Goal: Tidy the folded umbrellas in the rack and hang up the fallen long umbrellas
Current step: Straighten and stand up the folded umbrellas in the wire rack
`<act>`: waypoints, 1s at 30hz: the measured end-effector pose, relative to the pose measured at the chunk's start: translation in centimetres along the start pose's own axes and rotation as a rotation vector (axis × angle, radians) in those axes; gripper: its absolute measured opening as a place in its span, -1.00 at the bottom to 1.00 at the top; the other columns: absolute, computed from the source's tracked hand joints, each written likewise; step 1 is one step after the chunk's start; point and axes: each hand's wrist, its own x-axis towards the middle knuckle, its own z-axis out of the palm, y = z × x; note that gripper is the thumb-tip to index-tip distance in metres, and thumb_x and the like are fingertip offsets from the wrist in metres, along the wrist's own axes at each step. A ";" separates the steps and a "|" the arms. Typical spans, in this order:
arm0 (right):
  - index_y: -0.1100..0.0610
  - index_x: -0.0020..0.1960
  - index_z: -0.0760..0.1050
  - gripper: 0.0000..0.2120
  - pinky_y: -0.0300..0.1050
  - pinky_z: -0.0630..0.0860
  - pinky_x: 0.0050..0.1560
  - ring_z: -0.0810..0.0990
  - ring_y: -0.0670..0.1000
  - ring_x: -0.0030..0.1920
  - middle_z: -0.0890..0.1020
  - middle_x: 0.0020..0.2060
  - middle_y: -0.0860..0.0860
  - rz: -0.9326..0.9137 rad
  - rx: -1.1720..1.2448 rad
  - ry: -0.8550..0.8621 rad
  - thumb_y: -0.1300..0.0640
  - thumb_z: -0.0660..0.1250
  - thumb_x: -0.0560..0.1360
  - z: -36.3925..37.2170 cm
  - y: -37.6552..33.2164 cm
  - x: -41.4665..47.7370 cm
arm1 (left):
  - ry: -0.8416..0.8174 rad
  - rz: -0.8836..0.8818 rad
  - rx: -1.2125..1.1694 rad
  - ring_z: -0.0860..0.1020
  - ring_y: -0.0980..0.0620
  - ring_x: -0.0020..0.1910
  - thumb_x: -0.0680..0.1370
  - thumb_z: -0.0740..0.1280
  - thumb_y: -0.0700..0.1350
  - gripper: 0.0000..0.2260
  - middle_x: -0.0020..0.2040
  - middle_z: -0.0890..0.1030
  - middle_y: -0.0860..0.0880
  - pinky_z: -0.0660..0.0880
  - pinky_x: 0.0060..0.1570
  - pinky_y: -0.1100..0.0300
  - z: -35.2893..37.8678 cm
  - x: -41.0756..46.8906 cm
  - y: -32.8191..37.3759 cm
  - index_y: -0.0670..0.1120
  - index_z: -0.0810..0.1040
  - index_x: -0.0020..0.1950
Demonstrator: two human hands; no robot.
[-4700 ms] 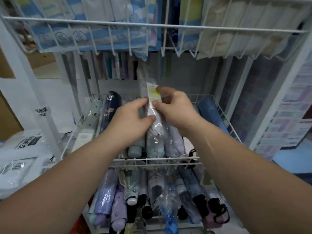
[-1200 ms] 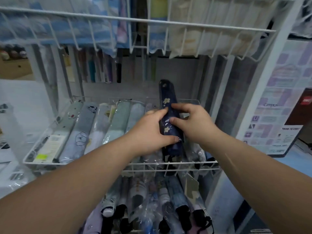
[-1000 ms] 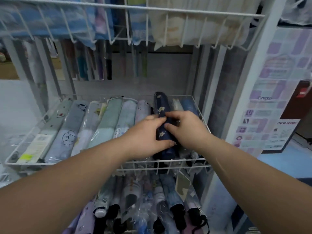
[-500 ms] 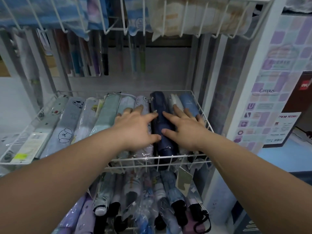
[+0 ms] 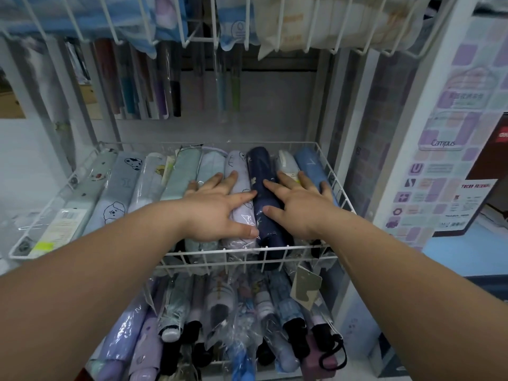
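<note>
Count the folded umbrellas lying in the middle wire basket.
9, side by side, left to right: dotted grey, dog-print, white, green, pale blue, lavender, navy, cream, blue. Others may hide underneath.

Dim, cool, even light, soft throughout, glare on plastic wrapping, perhaps slight wide-angle bending at the edges.

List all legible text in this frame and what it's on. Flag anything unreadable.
"Campus": on the pastel checked poster on the right side panel of the rack.
Red heading on the small white notice below it: too blurred to read.
Red box at the far right edge: white lettering, cut off and unreadable.
Product label on the leftmost folded umbrella in the middle basket: print too small.
Cream packets in the top basket: faint print, unreadable.
</note>
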 end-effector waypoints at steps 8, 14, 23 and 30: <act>-0.25 0.60 0.03 -0.41 0.34 -0.24 0.53 -0.13 0.14 0.62 -0.04 0.64 -0.08 -0.021 0.114 0.074 -0.29 0.10 0.62 -0.7 0.3 -1.0 | 0.230 -0.014 -0.240 0.09 -0.06 0.61 0.50 0.30 0.35 -0.27 0.64 0.12 0.01 0.09 0.54 -0.20 -0.8 -1.3 1.0 0.24 0.10 0.60; -0.08 0.55 0.28 -0.48 0.04 0.16 0.55 0.19 0.01 0.57 0.25 0.57 0.01 -0.123 0.262 0.259 -0.15 0.22 0.62 -1.4 1.4 -6.5 | 0.463 0.070 -0.398 0.29 0.01 0.47 0.53 0.32 0.25 -0.45 0.49 0.37 0.11 0.29 0.44 0.00 0.0 -5.5 3.4 0.16 0.34 0.50; -0.04 0.45 0.44 -0.54 -0.11 0.25 0.46 0.31 -0.02 0.49 0.37 0.49 -0.05 -0.042 0.141 0.274 -0.12 0.30 0.58 0.8 3.3 -16.9 | 0.593 0.241 -0.359 0.28 -0.09 0.47 0.50 0.26 0.28 -0.37 0.52 0.33 0.00 0.24 0.43 -0.07 4.0 -9.3 6.6 0.07 0.32 0.53; -0.01 0.41 0.48 -0.58 0.01 0.31 0.44 0.37 0.05 0.43 0.44 0.43 0.01 0.090 0.052 0.190 -0.07 0.33 0.58 4.4 6.7 -22.1 | 0.478 0.513 -0.346 0.41 -0.15 0.34 0.45 0.21 0.26 -0.38 0.39 0.48 -0.07 0.37 0.33 -0.14 8.5 -8.5 11.4 -0.03 0.46 0.43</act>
